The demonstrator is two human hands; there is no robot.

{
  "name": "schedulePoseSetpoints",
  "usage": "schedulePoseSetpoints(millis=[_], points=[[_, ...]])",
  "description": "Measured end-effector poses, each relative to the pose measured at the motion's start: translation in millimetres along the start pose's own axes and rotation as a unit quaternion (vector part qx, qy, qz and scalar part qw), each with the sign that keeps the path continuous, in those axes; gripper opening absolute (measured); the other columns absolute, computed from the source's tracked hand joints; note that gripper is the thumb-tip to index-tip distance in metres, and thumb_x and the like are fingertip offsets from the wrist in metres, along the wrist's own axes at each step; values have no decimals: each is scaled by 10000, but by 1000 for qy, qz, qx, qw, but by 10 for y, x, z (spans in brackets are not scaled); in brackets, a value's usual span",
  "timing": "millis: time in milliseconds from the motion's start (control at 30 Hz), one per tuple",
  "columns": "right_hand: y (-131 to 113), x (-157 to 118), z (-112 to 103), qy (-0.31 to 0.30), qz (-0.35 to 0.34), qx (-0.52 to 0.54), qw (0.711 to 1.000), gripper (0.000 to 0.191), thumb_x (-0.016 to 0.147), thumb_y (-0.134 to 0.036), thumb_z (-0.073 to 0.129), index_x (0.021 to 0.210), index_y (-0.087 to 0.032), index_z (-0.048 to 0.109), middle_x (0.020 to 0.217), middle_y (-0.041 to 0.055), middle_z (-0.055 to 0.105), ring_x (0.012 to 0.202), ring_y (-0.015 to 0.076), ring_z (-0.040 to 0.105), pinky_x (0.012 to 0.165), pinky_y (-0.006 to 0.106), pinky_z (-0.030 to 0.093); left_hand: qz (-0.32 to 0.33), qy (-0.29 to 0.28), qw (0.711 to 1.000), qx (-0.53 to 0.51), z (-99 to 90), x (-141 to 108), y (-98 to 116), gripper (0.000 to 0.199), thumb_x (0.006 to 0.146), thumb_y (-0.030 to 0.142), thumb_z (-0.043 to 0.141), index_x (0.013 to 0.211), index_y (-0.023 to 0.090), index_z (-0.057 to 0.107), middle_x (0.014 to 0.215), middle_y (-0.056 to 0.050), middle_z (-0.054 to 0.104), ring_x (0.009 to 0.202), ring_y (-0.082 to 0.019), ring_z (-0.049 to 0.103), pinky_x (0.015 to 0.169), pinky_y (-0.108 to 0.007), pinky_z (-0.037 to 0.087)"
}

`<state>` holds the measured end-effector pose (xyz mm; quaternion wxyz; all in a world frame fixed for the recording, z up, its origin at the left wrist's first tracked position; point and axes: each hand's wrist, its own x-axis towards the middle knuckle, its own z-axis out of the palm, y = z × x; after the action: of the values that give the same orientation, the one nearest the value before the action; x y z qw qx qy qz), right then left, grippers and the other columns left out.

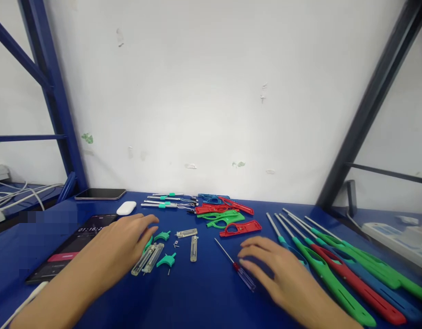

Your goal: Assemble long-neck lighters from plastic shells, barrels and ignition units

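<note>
My left hand (126, 235) hovers at the left with its fingers slightly bent and thumb apart, nothing visible in it. By its thumb are clear plastic fuel tanks (153, 258) and teal triggers (167, 260), one trigger partly hidden by the hand. My right hand (265, 262) is open, fingers apart, just right of a screwdriver (244, 276) with a clear, red-collared handle. Further clear tanks (194, 249) and tiny screws (175, 244) lie between the hands. Right of my right hand, several long-necked lighters (334, 274) in green, red and blue lie fanned out.
Red, green and blue lighter casing halves (241, 228) lie at the back middle. Metal lighter tubes with wires (159, 204) are left of them. A phone showing a timer (66, 249), a second phone (100, 194) and a white earbud case (126, 208) occupy the left. A white wall (211, 114) stands behind.
</note>
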<state>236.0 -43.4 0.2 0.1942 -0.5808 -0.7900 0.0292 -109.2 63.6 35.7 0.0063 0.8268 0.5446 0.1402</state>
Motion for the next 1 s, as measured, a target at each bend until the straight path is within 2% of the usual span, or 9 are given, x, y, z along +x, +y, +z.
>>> schedulePoseSetpoints(millis=[100,167,233,400,567,667,800,867,1000], points=[[243,270,-176,-24,-14,-36,999,300,1110,-311,478,1237,-262,745,1317,91,725,1220,265,681,1110,457,520,-7,5,1000,-6,15,-8,-65,556,1016,482,286,1236,205,714,1222,-150,768,1178,-379,699,1052,-549,495],[457,463,-221,-49,-14,-59,997,269,1061,-282,584,1277,-240,738,1314,123,726,1232,303,670,1112,517,507,-11,-5,1000,-11,20,-28,-84,534,1010,473,308,1228,212,719,1203,-148,773,1172,-381,701,1028,-545,507],[660,624,-200,-75,-14,-75,994,300,1034,-307,665,1314,-207,706,1344,127,706,1266,316,655,1106,567,507,-14,-20,1000,-16,23,-45,-86,505,999,452,341,1228,217,725,1198,-145,774,1162,-381,708,1001,-537,521],[946,776,-51,-108,-23,-70,991,379,1038,-375,689,1374,-206,646,1429,108,649,1281,294,648,1084,556,535,-14,-35,999,-21,65,-42,-65,440,987,342,413,1267,207,724,1222,-146,759,1197,-371,692,1008,-519,522],[982,698,-32,-99,-19,-48,994,302,1036,-324,630,1318,-236,692,1317,90,713,1235,296,669,1055,523,536,-6,-50,998,-23,97,-22,-49,340,1021,241,515,1300,220,707,1215,-114,740,1179,-318,684,1020,-494,525],[971,670,-65,-85,-29,-29,996,310,998,-263,553,1237,-281,749,1250,85,736,1145,297,716,973,447,575,-5,-55,998,-25,96,-14,-71,284,1063,313,602,1316,204,673,1256,-90,711,1190,-278,674,1041,-518,537],[900,659,-124,-39,-46,-8,998,358,1034,-333,479,1244,-285,765,1189,106,739,972,279,766,878,403,621,-12,-53,998,-23,100,1,-141,317,1040,395,677,1285,193,674,1308,-94,690,1210,-275,670,1056,-532,548],[831,644,-138,-12,-62,3,998,375,1058,-370,461,1279,-297,755,1193,105,754,995,289,777,898,408,635,-17,-54,998,-23,104,4,-169,318,1036,392,684,1284,192,674,1321,-96,687,1212,-276,671,1055,-531,551],[707,571,-50,35,-101,24,994,367,1079,-405,485,1352,-353,726,1310,60,776,1181,314,761,1020,432,627,-32,-57,998,-20,118,-16,-179,306,1033,385,691,1263,182,683,1304,-93,696,1212,-277,676,1057,-534,549]])
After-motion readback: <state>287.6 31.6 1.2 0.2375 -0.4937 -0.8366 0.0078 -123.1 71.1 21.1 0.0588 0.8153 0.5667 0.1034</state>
